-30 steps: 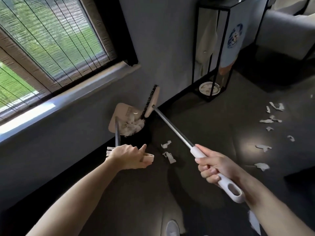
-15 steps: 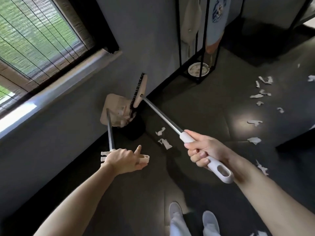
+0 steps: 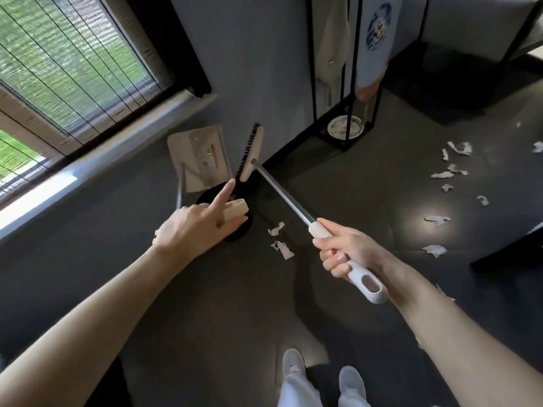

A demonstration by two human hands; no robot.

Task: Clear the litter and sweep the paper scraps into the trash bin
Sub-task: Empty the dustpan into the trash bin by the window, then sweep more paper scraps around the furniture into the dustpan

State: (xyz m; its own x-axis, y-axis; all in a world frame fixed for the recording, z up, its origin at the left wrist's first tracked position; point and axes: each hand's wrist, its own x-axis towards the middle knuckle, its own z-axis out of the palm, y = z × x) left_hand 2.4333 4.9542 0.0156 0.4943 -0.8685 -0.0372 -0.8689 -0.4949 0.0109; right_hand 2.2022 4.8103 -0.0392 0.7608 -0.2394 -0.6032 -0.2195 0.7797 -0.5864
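1. Room: dark floor [image 3: 235,289], grey wall, and a window [image 3: 73,54] with blinds at upper left.
2. Paper scraps [image 3: 283,249]: two lie on the floor just beside the trash bin. A wider scatter [image 3: 446,173] lies well apart to the right.
3. Trash bin [image 3: 207,193]: black and round, against the wall, partly hidden under the left hand.
4. Dustpan [image 3: 199,157]: a second ago it carried a white heap of scraps. It is now tipped up over the bin with its inner face bare, so that load has probably gone in.
5. Brush [image 3: 251,155]: its head is upright beside the pan, above the bin.
6. Left hand [image 3: 194,230]: fingers wrapped round the dustpan's handle, with the index finger straight.
7. Right hand [image 3: 343,251]: fingers curled tight round the brush's white grip.
8. Judgement: one load is emptied. The floor scraps remain, so more sweeping is due.
9. Surroundings: a black metal rack [image 3: 349,83] stands by the wall, with a plate [image 3: 345,127] at its foot.
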